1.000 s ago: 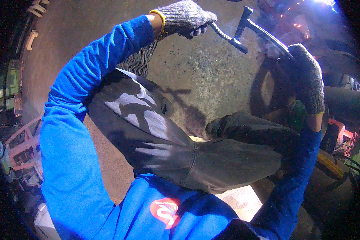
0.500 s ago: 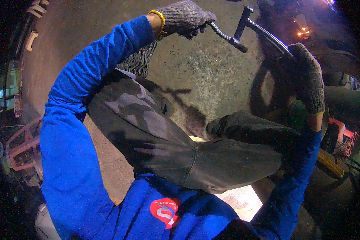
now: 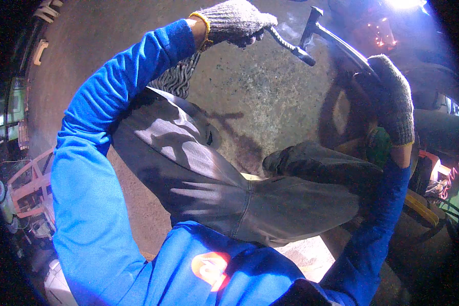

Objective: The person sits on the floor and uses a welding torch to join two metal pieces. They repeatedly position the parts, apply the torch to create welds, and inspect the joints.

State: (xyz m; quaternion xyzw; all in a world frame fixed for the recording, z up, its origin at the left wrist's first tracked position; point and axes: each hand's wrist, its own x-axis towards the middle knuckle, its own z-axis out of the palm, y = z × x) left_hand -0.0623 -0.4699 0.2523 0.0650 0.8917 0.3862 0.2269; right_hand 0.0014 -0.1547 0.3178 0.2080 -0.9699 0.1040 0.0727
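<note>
My left hand [image 3: 234, 20], in a grey knit glove with a yellow cuff, is closed round one end of a bent, ribbed metal rod [image 3: 282, 40]. The rod runs down to the right, its thicker dark end beside the lower end of a hammer head; I cannot tell if they touch. My right hand [image 3: 392, 97], also gloved, grips the curved metal handle of this hammer [image 3: 344, 46]. The hammer's narrow head stands at the far end of the handle, between my hands. The right fingers are partly in shadow.
Bright welding light [image 3: 405, 4] and sparks [image 3: 381, 35] show at the far right. Below the tools lies a stained concrete floor [image 3: 270, 86] with dark shadows. A red metal frame [image 3: 33, 186] stands at left; a red machine [image 3: 431, 166] and yellow bar [image 3: 421, 209] are at right.
The welding glare at the far right has grown much brighter, lighting my sleeves, gloves and trousers. My hands, the rod and the hammer have hardly moved.
</note>
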